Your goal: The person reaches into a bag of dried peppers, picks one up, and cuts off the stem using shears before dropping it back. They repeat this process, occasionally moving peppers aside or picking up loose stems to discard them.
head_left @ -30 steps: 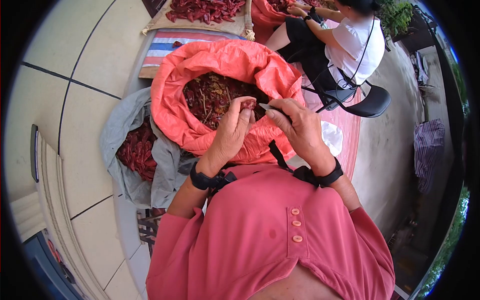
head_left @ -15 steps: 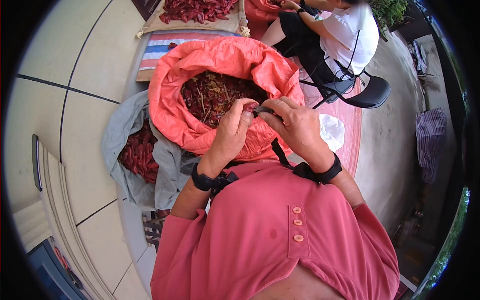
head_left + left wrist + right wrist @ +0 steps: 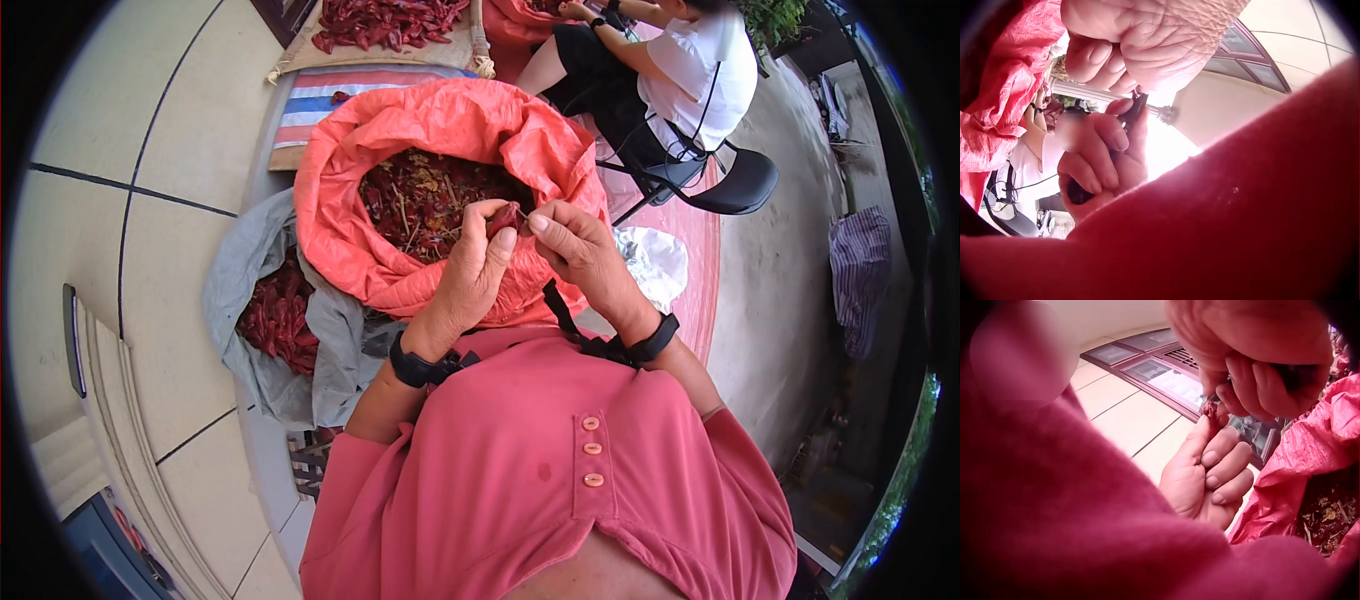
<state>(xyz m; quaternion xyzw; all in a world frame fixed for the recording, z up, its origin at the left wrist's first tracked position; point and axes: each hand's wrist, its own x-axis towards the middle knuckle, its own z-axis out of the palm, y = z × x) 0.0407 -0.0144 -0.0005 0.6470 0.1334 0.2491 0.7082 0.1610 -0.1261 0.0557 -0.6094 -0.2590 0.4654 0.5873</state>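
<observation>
Over the red woven sack [image 3: 340, 250], my left hand [image 3: 465, 275] pinches a dried red chili [image 3: 505, 218] between thumb and fingers. My right hand [image 3: 592, 262] is close on its right, thumb and forefinger at the chili's stem end. Curled in the right hand's fingers is a dark-handled tool [image 3: 1080, 192], its other end showing at the thumb; in the head view the hand hides most of it. The right wrist view shows the wrinkled chili [image 3: 1210, 411] at the left fingertips, touching the right hand's tip. Inside the sack lie chilies and stem bits [image 3: 420, 200].
A grey sack [image 3: 235, 270] of red chilies [image 3: 280, 320] stands at the left. Beyond are a striped sheet [image 3: 320, 105] and a cloth piled with chilies [image 3: 390, 22]. Another person [image 3: 700, 80] sits on a black folding chair [image 3: 745, 185]. A white plastic bag [image 3: 655, 265] lies right of the sack.
A grey blade showed between the hands earlier; now it is out of sight in the head view. The chili has come up more upright in the left fingers, and the right fingertips are at its stem.
</observation>
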